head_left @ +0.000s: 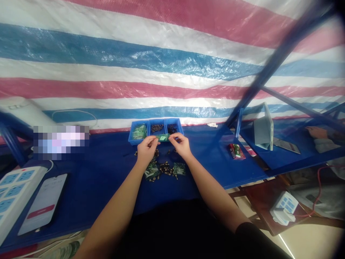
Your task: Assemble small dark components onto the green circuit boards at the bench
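Observation:
Between my two hands a small green plastic packet (pixel 163 137) is stretched out, with pale pieces showing inside. My left hand (pixel 147 147) pinches its left end, and my right hand (pixel 180 144) pinches the right end. Just behind it stands a blue divided bin (pixel 155 121). Its left compartment holds green packets (pixel 139 132), the middle one brass-coloured small parts (pixel 157 128), and the right one dark small parts (pixel 172 128). Nearer to me lie a pile of brass-coloured screw-like parts (pixel 166 168) and green packets (pixel 179 169) on the blue table (pixel 113 180).
At the left lie a phone (pixel 44 203) and a white power strip (pixel 16 194). A small red and green box (pixel 237 151) sits to the right. Beyond it are a propped tablet (pixel 265 127) and another person's hand (pixel 316 132). Blue metal posts (pixel 238 122) rise beside the table.

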### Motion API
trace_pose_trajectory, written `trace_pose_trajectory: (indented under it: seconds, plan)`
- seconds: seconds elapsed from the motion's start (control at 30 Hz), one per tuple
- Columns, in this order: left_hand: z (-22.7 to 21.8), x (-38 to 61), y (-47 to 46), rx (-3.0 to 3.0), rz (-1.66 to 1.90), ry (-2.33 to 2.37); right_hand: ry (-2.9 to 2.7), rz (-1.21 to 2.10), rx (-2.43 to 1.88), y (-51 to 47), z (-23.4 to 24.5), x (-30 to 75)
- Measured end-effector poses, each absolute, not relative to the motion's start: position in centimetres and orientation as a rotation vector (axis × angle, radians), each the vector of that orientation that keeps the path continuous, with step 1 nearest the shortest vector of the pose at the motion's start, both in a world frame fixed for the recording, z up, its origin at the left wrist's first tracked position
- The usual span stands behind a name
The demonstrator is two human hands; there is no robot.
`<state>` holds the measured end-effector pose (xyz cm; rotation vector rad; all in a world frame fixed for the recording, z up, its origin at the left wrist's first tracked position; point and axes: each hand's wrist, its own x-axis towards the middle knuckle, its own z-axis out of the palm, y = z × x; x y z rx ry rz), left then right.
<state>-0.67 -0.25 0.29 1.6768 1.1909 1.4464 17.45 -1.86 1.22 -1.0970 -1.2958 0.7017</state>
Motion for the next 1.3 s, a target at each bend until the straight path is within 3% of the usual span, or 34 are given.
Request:
trace_pose_trajectory:
  seconds: [0.23,0.57,1.3]
  plan:
    - [0.9,-1.0,-0.2,1.890,1.439,1.256,-1.273,0.778,-1.119,-1.4,0.5,17.6]
    - [0.5,-0.8,-0.3,1.713,1.361,1.227,-1.186,1.025,-1.040,-0.9,-0.1,17.3]
    - [-0.1,-0.9,0.0,1.696,1.429,1.237,-1.125,0.966,-1.057,-0.6,-0.4,17.5]
